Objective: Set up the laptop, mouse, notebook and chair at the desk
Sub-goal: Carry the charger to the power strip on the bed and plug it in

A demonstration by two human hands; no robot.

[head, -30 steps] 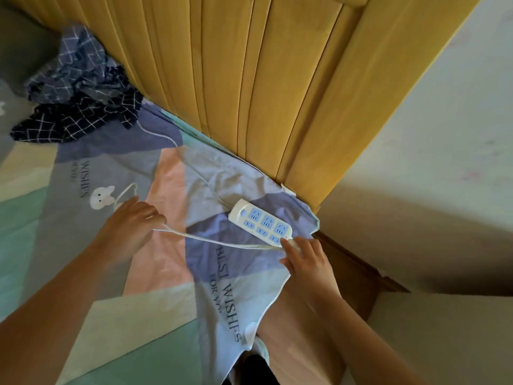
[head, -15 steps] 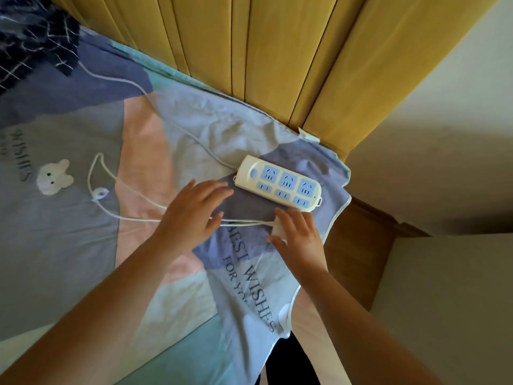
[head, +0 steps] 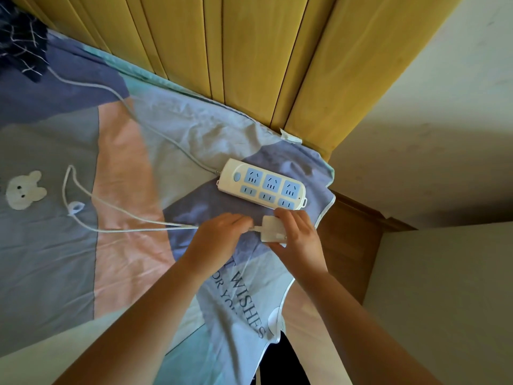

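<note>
A white charger brick [head: 273,228] lies on the patterned bedsheet [head: 125,162], just below a white power strip [head: 262,184] with blue sockets. My right hand [head: 298,234] grips the brick from the right. My left hand [head: 219,237] pinches the thin white cable [head: 133,226] where it leaves the brick. The cable runs left across the sheet in a loop. No laptop, mouse, notebook or chair is in view.
A yellow wooden headboard [head: 249,65] stands behind the bed. The strip's own grey cord [head: 155,132] trails up left toward dark checked cloth [head: 19,45]. A brown wooden bed frame [head: 349,240] and pale wall [head: 444,107] lie to the right.
My left hand slid right along the cable until it met the brick. My right hand has lifted and gripped the charger brick. The view moved closer to the power strip.
</note>
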